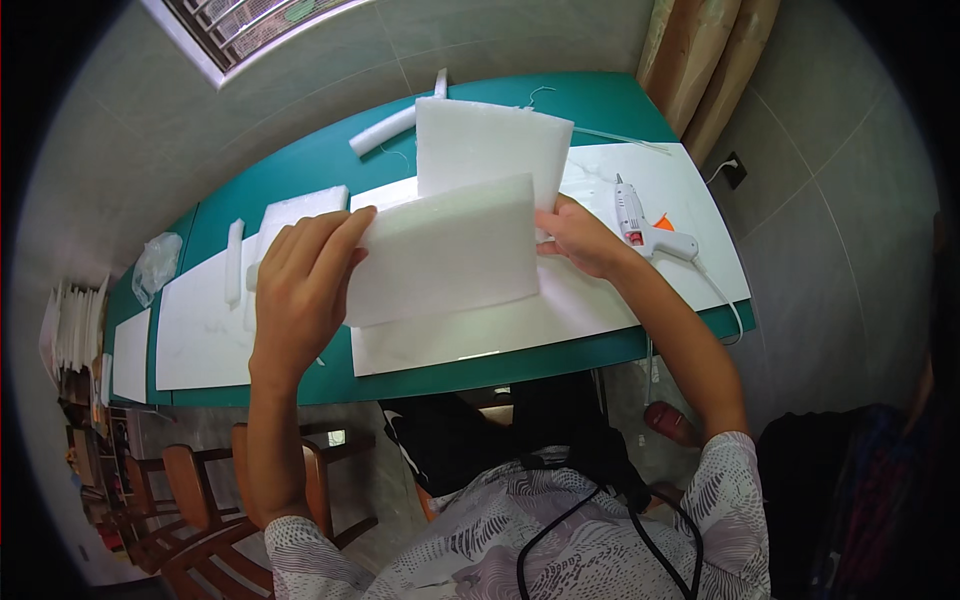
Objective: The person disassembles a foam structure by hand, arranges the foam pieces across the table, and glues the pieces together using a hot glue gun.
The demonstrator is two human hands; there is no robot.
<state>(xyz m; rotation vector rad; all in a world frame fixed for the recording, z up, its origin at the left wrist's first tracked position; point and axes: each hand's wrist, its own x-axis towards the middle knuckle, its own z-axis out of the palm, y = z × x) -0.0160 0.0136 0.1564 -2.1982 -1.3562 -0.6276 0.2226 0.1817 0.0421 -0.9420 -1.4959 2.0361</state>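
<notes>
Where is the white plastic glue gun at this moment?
In the head view, the white plastic glue gun lies on the right part of the glossy white board, between the right hand and the board's right edge.

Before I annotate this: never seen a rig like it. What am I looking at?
No machine here: these are a person's two bare hands, seen from above. The one picture comes from a fisheye camera worn on the head, so straight edges bend.

The left hand grips the left edge of the front foam slab. The right hand is at its right edge, near the rear foam slab; which slab it grips isn't clear.

On the green table lie white boards, a glue gun, foam strips and a clear plastic bag.
</notes>
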